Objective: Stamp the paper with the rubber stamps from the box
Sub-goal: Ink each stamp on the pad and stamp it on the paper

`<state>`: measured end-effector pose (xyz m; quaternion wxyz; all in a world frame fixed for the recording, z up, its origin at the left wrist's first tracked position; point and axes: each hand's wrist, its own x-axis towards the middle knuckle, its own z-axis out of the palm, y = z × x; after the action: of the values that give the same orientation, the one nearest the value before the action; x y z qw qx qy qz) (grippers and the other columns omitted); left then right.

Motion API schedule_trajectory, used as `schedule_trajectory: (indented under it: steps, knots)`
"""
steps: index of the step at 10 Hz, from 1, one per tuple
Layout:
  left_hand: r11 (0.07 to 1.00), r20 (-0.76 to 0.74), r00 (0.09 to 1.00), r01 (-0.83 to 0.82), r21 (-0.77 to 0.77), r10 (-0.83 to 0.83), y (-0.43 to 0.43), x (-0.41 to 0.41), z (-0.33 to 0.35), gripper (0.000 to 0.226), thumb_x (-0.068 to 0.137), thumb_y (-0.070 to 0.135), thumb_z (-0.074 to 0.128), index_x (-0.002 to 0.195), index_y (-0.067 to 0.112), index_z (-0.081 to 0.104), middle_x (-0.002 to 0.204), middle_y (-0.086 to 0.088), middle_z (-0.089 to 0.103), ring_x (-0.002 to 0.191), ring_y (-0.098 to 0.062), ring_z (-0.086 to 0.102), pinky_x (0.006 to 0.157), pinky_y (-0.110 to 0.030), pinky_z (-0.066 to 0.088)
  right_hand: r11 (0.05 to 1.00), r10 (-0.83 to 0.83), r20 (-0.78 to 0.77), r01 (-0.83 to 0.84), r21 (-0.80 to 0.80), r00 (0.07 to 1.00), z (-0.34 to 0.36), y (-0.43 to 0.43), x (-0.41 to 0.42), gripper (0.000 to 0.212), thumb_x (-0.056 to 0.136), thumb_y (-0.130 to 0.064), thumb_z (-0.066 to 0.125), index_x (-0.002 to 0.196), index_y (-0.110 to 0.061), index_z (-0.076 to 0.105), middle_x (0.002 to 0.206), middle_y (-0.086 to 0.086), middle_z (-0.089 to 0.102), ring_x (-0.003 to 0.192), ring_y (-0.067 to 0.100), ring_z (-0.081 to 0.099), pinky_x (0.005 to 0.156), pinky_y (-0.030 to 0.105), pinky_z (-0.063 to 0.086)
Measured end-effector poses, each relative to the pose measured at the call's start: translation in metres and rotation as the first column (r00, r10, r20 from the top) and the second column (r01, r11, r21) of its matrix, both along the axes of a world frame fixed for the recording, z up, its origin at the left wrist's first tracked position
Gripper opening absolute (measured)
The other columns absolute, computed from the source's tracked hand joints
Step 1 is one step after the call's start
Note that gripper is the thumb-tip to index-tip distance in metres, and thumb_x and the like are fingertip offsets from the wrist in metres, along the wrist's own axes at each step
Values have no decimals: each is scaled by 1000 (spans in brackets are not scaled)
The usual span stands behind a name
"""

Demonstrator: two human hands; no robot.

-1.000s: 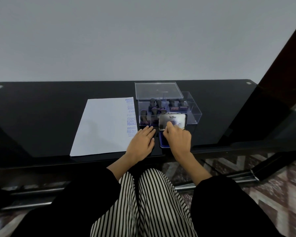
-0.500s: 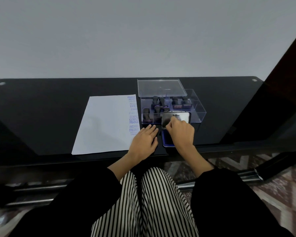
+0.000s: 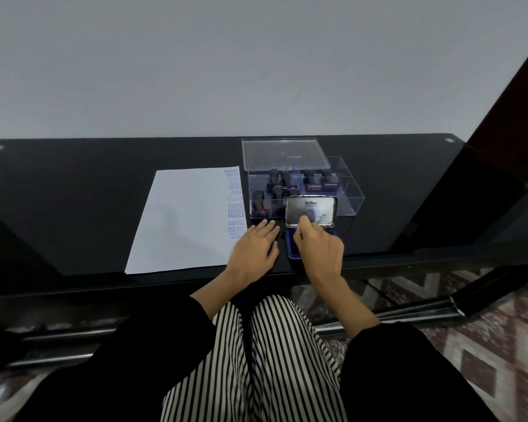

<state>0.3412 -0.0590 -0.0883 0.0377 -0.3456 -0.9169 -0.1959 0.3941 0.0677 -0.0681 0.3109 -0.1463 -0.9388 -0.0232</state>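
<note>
**Hands at the ink pad, stamps waiting in the box**

Nearest to us, striped trousers and black sleeves fill the bottom of the view. Just past the desk (image 3: 73, 208) edge, our left hand (image 3: 252, 254) lies flat and released on the dark glass, fingers stretched forward, its near side just beside the right edge of the paper (image 3: 183, 220). Our right hand (image 3: 319, 252) sits over the open ink pad (image 3: 290, 245), fingertips pinched together at the lower edge of the raised metal lid (image 3: 311, 210); we cannot tell whether they grip the lid or something small against it. The lid stands tilted up, with "Artline" printed on it.

The paper lies flat to the left, with a column of blue stamped words down its right margin: FRAGILE, AIR MAIL, SAMPLE, FAX OUT among them.

Beyond the ink pad stands the clear plastic box (image 3: 345, 190), with the dark-handled rubber stamps (image 3: 284, 181) upright in its compartments. The box's transparent cover (image 3: 284, 153) rests at the far side, overlapping the box's back edge.
</note>
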Motion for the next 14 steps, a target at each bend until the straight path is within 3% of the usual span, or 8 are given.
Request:
schedule_trajectory:
  steps: [2, 4, 5, 6, 9, 11, 12, 14]
  knots:
    - [1000, -4, 1000, 1, -3, -1, 0, 1, 1, 45, 99, 23, 33, 143, 13, 34, 153, -2, 30, 144, -14, 20, 118, -26, 12, 992, 18, 70, -9, -127, 997, 13, 9, -24, 51, 63, -5, 76, 55, -17, 27, 34, -2, 27, 29, 14, 18, 45, 8, -1]
    - [1000, 5, 1000, 4, 10, -4, -1, 0, 1, 45, 99, 23, 34, 143, 13, 34, 153, -2, 30, 145, -15, 20, 118, -26, 12, 986, 69, 148, -45, -163, 987, 10, 22, -39, 26, 93, -14, 42, 68, -11, 42, 58, 8, 49, 52, 23, 43, 41, 23, 13]
    - [1000, 1, 1000, 4, 10, -4, 0, 0, 0, 45, 99, 23, 33, 143, 13, 34, 153, -1, 29, 145, -14, 20, 118, -25, 11, 983, 60, 92, -43, -180, 994, 10, 18, -33, 27, 89, -12, 50, 65, -12, 40, 57, 12, 58, 46, 22, 41, 41, 20, 9]
    - [1000, 0, 1000, 3, 7, -3, -1, -1, 0, 46, 99, 23, 33, 143, 13, 34, 154, -1, 29, 145, -14, 20, 118, -25, 11, 994, 52, 62, -45, -104, 997, 7, 9, -18, 36, 71, -9, 75, 55, -13, 42, 39, 3, 48, 27, 18, 34, 39, 11, 0]
    - [1000, 0, 1000, 1, 5, -1, -1, 0, 0, 46, 99, 24, 32, 144, 13, 33, 154, -1, 29, 145, -13, 19, 118, -25, 11, 1000, 29, 11, -29, 8, 1000, -8, 0, 8, 29, 72, -12, 77, 62, -13, 51, 44, -2, 48, 31, 11, 21, 30, 17, 21]
    - [1000, 3, 1000, 4, 4, -4, -1, 0, 0, 46, 99, 24, 32, 144, 13, 33, 154, -1, 29, 145, -13, 19, 118, -25, 11, 992, 53, 70, -45, -118, 996, 10, 2, -3, 43, 72, -9, 76, 60, -14, 35, 39, 3, 47, 32, 14, 22, 40, 11, 1]
    - [1000, 5, 1000, 2, 3, -2, -1, 1, 1, 46, 99, 24, 33, 144, 13, 33, 154, -1, 29, 145, -14, 20, 118, -25, 11, 983, 20, 210, 19, -185, 977, 17, 12, -22, 23, 94, -14, 46, 72, -12, 38, 59, 10, 55, 50, 23, 42, 40, 24, 18]
    - [1000, 18, 1000, 0, 6, 0, -1, 0, 1, 46, 99, 24, 33, 143, 13, 34, 153, -1, 30, 144, -14, 20, 119, -26, 13, 974, 48, 271, 15, -225, 961, 23, 17, -34, 23, 98, -18, 35, 83, -9, 50, 78, 13, 66, 70, 31, 62, 51, 30, 31]
